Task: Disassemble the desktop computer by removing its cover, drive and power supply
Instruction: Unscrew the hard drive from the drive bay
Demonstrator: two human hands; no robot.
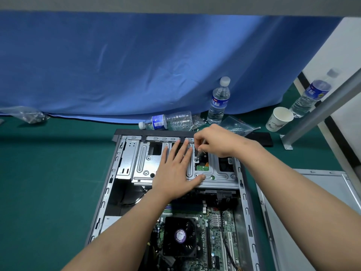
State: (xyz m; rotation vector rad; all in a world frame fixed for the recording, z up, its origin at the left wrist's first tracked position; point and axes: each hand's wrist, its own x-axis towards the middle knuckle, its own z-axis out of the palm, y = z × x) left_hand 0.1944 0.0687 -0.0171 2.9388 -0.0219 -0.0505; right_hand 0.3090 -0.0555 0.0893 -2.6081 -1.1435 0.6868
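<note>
The open case (246, 202) lies flat on the green bench (48, 182), fan (180, 236) nearest. Beyond the fan, the left hand (175, 173) presses flat, fingers straight, on the drive cage (143, 163). Just right of it the right hand (216, 141) pinches a screwdriver (201, 151), tip on a cage screw. Right of the case lies the cover (322, 192); behind it, bottles (218, 100).

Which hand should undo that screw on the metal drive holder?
The right hand. It already pinches the screwdriver, whose tip sits at a screw on the drive cage. The left hand lies flat with straight fingers on the cage, well placed to steady it instead.
</note>
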